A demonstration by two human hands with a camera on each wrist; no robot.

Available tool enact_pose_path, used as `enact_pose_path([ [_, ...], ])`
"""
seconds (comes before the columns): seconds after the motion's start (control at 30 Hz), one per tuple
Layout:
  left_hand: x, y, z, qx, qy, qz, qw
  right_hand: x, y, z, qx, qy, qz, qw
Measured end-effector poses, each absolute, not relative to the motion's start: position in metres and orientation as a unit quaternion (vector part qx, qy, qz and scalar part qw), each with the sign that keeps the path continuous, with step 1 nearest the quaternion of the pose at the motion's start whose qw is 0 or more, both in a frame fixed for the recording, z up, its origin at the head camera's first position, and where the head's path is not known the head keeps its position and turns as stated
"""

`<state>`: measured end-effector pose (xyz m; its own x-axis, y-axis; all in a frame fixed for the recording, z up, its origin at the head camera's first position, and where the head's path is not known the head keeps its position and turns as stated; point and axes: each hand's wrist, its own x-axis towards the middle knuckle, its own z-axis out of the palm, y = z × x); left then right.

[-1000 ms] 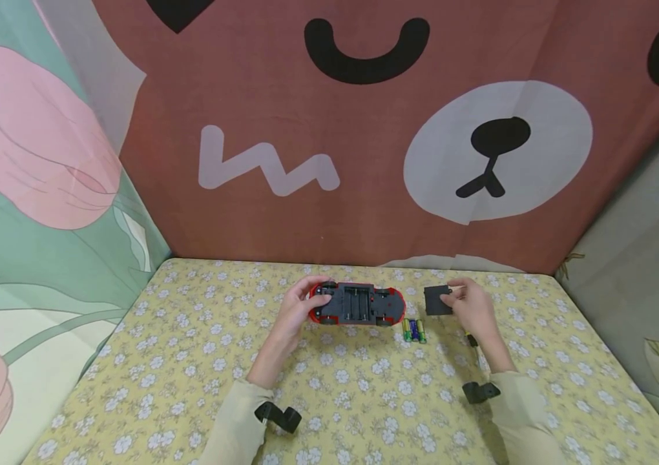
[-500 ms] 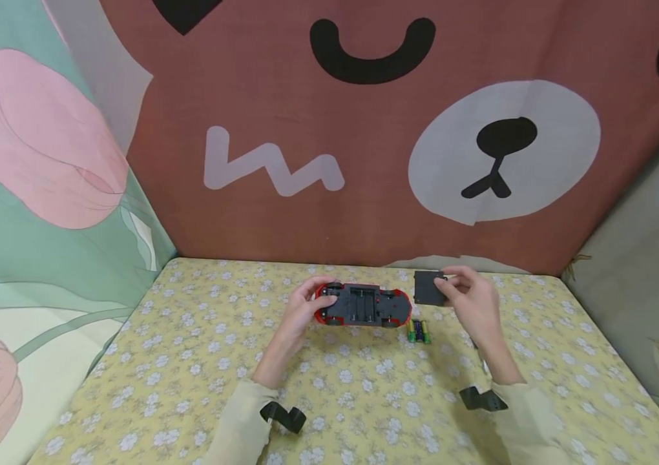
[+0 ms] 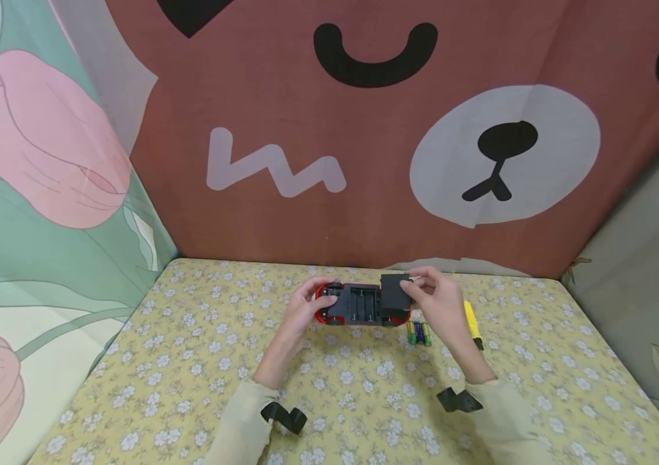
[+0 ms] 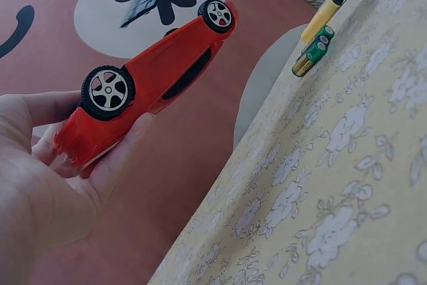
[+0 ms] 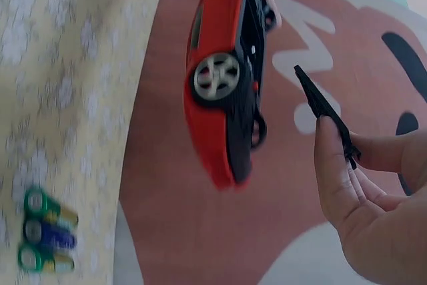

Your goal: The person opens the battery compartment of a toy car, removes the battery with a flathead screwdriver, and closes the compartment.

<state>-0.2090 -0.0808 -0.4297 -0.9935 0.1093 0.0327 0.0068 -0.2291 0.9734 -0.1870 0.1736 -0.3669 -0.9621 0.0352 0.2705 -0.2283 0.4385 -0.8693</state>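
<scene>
My left hand [image 3: 300, 311] grips one end of a red toy car [image 4: 167, 61], which is held upside down above the table. Its black underside faces up in the head view, with an open battery compartment [image 3: 362, 305] in the middle. Between thumb and fingers, my right hand [image 3: 440, 302] pinches a flat black battery cover [image 3: 395, 292]. From the head view the cover overlaps the car's right end; both wrist views show a gap between cover and car. Three batteries [image 3: 419, 333], green and blue, lie side by side on the table below the car's right end.
A yellow-handled screwdriver [image 3: 471, 321] lies on the table to the right of the batteries, partly behind the right forearm. The flowered tablecloth [image 3: 341, 394] covers the table. A printed bear curtain [image 3: 283, 226] hangs behind its far edge.
The right hand has carried the battery cover leftward, from beside the car to over its right end. More of the screwdriver shows. The left hand and the car have barely moved.
</scene>
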Motion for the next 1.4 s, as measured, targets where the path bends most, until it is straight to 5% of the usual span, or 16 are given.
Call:
enact_pose_path([
  [1.4, -0.21, -0.08, -0.431, 0.038, 0.622, 0.782, 0.027, -0.194, 0.127, -0.389, 0.066, -0.824, 0.558, 0.074],
])
